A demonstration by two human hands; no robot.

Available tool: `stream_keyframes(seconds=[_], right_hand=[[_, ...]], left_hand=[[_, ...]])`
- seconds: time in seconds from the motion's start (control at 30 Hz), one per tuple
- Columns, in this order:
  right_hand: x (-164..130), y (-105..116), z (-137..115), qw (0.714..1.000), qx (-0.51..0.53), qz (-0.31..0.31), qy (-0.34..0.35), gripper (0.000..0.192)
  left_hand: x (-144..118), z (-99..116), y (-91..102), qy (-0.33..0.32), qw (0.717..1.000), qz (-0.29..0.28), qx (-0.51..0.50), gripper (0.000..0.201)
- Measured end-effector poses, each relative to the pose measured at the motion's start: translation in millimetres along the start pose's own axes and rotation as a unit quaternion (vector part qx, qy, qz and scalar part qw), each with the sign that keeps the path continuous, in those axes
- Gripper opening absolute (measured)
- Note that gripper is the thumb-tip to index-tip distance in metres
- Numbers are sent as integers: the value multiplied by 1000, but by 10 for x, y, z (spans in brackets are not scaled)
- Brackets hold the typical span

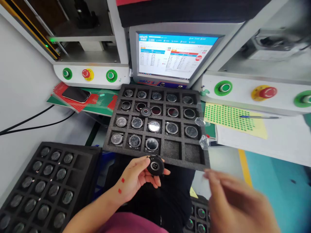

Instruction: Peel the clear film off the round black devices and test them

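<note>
**Black round part in your left fingers, just at the near edge of the foam tray**

Black and round, the watch body (155, 165) sits in your left hand (136, 181), gripped at its rim by the fingers (159, 181) and the thumb, with its face turned up to you. It is a disc, so it has no long axis to speak of. It hangs just over the near edge of the black foam tray (170, 149), and the two empty pockets of the tray's near row lie to its right, near. Your right hand (233, 200) is lower and to the right, blurred, fingers spread open and holding nothing; the left hand is clearly the nearer one. A loose part (145, 112) rests on the tray's second row from the far edge. A second tray (82, 161) stands at the left, the monitor (175, 55) behind, on a crowded desk (279, 139).
</note>
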State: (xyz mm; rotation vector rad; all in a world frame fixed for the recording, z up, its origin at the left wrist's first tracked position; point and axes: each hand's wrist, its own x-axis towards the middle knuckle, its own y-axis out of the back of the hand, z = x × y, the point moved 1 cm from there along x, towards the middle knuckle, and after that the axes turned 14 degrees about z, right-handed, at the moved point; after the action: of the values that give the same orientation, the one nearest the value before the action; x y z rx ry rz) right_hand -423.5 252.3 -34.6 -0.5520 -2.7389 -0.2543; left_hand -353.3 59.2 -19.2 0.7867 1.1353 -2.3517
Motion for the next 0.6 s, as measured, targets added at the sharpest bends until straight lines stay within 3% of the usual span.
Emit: stream_keyframes(seconds=[0.07,0.2,0.33,0.6], right_hand=[[357,-65,107,997,11,45,-60,27],[748,-81,306,979,31,-48,-197,36],[663,24,474,969,-26,-88,-228,38],[578,36,708,964,-52,-92,-243,57]], left_hand=[[5,16,28,-9,1000,13,13,37],[8,45,72,-21,999,25,30,37],[23,69,71,-32,998,36,32,36],[73,45,-41,-17,999,1,42,37]])
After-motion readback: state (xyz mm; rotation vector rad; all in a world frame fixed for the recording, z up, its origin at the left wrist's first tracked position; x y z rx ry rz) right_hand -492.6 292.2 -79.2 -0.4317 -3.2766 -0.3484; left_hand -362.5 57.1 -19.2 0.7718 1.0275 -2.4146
